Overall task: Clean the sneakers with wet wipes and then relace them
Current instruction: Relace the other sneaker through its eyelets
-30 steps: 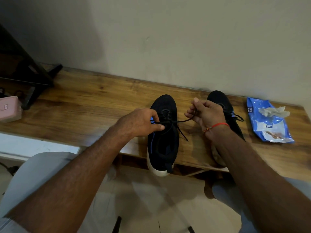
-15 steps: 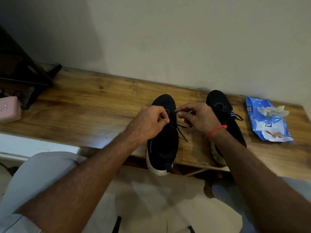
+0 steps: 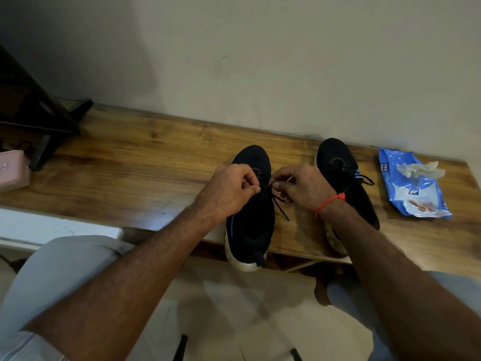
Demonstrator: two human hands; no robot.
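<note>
Left hand (image 3: 229, 190) and right hand (image 3: 303, 187) both pinching black lace (image 3: 279, 201) over left sneaker (image 3: 251, 225) on wooden table (image 3: 135, 162).

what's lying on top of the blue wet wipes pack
A crumpled white wipe rests on the far end of the blue wet wipes pack. Whatever is under the wipe, such as the pack's opening, is covered.

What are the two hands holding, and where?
Both the left hand and right hand pinch the black shoelace over the near sneaker, near its knot.
</note>
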